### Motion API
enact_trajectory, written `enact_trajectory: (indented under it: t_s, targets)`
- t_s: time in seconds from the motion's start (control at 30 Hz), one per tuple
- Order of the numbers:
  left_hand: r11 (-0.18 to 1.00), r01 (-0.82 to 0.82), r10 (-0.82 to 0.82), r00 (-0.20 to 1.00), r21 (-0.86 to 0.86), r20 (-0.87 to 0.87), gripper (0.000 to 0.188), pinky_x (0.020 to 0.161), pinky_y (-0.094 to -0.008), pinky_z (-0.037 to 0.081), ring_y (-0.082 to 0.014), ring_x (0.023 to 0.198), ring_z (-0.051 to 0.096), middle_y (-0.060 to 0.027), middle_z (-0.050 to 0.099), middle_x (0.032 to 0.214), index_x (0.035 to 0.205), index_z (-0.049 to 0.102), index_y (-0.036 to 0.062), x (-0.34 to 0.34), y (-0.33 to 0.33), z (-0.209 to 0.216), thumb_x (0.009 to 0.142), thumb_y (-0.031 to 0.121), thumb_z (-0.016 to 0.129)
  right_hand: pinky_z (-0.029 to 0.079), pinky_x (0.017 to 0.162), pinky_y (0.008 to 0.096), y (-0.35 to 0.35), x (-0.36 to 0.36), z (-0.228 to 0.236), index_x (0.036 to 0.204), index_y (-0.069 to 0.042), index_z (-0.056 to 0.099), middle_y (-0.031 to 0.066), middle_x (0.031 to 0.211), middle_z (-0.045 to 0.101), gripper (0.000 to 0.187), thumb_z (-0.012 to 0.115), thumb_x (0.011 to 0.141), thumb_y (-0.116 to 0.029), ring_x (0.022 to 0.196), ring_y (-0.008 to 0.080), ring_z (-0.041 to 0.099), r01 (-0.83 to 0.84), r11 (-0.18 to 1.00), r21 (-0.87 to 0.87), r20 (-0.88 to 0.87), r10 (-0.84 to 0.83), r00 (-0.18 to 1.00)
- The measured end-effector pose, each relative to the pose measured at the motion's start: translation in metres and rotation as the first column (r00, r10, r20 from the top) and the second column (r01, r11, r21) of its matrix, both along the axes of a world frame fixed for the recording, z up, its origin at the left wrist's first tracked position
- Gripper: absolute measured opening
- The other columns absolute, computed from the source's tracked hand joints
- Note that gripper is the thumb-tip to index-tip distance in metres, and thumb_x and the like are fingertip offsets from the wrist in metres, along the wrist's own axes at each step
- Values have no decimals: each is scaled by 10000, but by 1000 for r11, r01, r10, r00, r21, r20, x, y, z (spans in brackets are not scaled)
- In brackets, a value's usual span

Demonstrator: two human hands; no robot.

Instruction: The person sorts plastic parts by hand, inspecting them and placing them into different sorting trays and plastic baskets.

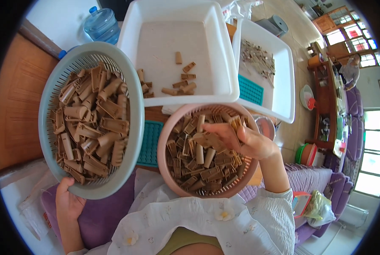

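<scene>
My left hand [68, 196] grips the lower rim of a grey-green oval basket [135, 140], which is tilted up at the left. Brown channel-shaped plastic pieces [88, 114] fill it. A pink round basket [162, 163] in front of me holds a heap of similar brown pieces [205, 174]. Over that heap is my right hand [251, 142], its fingers stretched out and thumb apart, the fingertips smeared by motion. Some brown pieces show between thumb and fingers; whether they touch the hand is unclear.
A white tub [177, 34] behind the baskets has several brown pieces. Right of it, another white tub [287, 85] holds thin sprue-like scraps and a teal grid mat [250, 90]. A second teal mat [149, 144] lies between the baskets. A water jug [101, 25] stands back left; a person [350, 72] is far right.
</scene>
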State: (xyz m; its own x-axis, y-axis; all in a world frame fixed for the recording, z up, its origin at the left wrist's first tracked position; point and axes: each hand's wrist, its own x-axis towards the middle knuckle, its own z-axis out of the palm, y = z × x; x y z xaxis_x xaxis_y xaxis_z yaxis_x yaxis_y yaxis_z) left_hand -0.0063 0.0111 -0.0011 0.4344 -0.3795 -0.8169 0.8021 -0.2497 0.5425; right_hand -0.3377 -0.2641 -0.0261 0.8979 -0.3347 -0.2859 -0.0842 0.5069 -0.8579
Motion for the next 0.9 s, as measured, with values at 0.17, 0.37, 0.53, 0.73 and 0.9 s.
enact_trajectory:
  t_s: [0.17,0.37,0.53,0.73,0.9]
  targets:
    - [999,9,-9,1000,-44,-2,190,699,-317,533,-196,790,609,-87,601,898,924,515,27,-1,-4,1,754,105,481,254,1000,341,16,-33,5,1279,38,324,170,1330,271,529,366,915,-343,1259,248,258,119,909,-400,-33,-144,989]
    - [994,52,-52,999,-91,6,276,697,-304,529,-194,799,610,-101,602,937,1003,509,-10,2,3,-4,756,112,480,418,673,241,-26,-1,9,1218,-31,348,67,804,509,356,417,874,-93,720,125,494,243,823,-513,-169,-374,912]
    - [998,27,-25,998,-55,52,305,700,-316,529,-202,814,607,-112,597,953,1012,508,-16,-8,-6,5,740,121,495,463,696,316,-121,101,-53,1065,-38,545,149,880,609,486,646,708,-352,809,230,598,-73,358,-931,-255,-492,832]
    - [999,37,-35,998,-31,55,363,758,-358,506,-229,875,587,-117,579,997,1055,483,-14,-3,2,1,724,130,512,492,685,330,-161,198,-106,941,-59,632,107,929,627,479,650,647,-436,864,231,602,-575,436,-692,-717,-508,478]
    - [999,43,-42,999,-29,29,455,791,-369,492,-248,913,569,-127,556,1048,1121,451,-11,-1,3,0,702,144,534,490,664,331,-183,210,-115,831,-45,655,150,850,627,355,646,628,-336,786,262,604,-670,289,-684,-720,-417,555]
